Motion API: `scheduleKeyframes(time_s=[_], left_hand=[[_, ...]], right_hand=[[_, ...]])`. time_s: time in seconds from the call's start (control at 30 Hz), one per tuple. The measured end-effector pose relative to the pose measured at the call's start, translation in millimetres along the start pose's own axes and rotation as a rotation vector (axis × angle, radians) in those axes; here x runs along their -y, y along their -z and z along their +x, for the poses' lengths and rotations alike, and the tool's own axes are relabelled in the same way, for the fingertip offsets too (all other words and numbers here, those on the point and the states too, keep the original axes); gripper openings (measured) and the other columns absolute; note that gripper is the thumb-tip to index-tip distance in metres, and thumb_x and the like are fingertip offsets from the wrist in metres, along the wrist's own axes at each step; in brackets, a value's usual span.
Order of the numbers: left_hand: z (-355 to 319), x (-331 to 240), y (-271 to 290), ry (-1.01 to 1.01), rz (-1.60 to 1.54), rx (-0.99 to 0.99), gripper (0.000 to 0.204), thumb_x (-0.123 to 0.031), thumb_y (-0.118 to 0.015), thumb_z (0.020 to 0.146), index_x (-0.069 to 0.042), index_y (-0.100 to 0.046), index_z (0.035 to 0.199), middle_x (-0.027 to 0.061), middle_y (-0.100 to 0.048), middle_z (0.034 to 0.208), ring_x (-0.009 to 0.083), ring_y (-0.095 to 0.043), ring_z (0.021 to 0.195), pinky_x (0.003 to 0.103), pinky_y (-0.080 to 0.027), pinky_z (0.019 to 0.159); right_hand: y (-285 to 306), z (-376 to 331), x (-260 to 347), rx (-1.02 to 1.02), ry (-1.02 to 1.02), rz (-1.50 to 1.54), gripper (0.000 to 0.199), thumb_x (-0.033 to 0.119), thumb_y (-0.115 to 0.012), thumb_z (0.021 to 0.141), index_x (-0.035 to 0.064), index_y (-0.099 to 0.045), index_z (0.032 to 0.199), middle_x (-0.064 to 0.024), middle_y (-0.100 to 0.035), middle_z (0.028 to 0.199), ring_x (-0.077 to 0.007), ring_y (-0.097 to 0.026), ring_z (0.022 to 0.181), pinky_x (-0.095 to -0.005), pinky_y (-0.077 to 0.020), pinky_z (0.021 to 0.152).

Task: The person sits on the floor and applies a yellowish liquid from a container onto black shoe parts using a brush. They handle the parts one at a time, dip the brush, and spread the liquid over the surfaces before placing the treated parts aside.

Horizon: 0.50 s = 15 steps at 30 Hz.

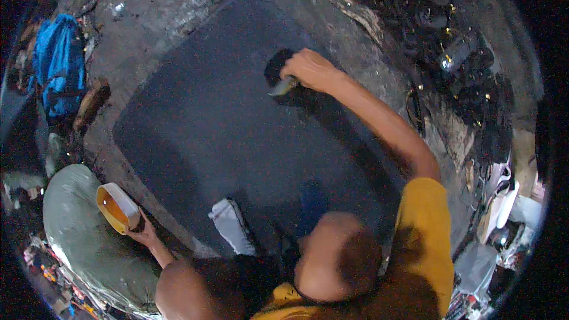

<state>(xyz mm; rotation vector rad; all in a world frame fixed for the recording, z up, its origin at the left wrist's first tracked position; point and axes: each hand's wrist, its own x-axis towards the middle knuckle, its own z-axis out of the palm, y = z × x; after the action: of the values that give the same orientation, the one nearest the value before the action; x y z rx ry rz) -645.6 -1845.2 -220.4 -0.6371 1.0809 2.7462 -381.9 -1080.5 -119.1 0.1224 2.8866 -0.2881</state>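
My left hand [142, 232] is closed on the rim of a white container [126, 206], which is tilted and has orange-yellow contents or an orange-yellow inside. It is held beside a bulging grey-green sack [74, 213]. Farther off, my right arm reaches over a large dark sheet [219, 112] spread on the ground. My right hand [313, 71] is closed on a small dark object with a pale curved edge [283, 88], low over the sheet's far right part. Its kind is not clear, and my fingers hide part of it.
A pale grey sock or folded cloth [230, 225] is at the sheet's near edge, by my bent legs. At the far left are a blue cloth bundle [59, 65] and a brown piece [92, 104]. Dark cluttered debris [438, 35] lines the right side.
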Motion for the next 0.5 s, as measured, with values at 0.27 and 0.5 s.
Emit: scheduleKeyframes(time_s=[0.27,0.5], left_hand=[[47.8,17.3,24.4,-0.072,0.379,0.074,0.06,-0.023,-0.066,0.096,-0.003,-0.043,0.147,0.0164,-0.038,0.153,0.0366,-0.039,0.139,0.057,-0.05,0.11],[24.1,12.4,-18.3,0.139,0.148,-0.272,0.07,-0.034,-0.068,0.098,-0.001,-0.036,0.151,0.0165,-0.037,0.156,0.0361,-0.039,0.141,0.055,-0.048,0.111]], right_hand=[[-65.2,-286.6,49.7,-0.193,-0.415,0.366,0.041,0.003,-0.066,0.08,0.0144,-0.067,0.119,-0.01,-0.07,0.105,-0.0326,-0.064,0.107,-0.0429,-0.0485,0.092],[52.3,-296.5,96.9,-0.904,-1.02,0.549,0.032,0.024,-0.069,0.093,-0.0002,-0.067,0.113,-0.0184,-0.068,0.096,-0.0284,-0.067,0.094,-0.0395,-0.0506,0.084]])
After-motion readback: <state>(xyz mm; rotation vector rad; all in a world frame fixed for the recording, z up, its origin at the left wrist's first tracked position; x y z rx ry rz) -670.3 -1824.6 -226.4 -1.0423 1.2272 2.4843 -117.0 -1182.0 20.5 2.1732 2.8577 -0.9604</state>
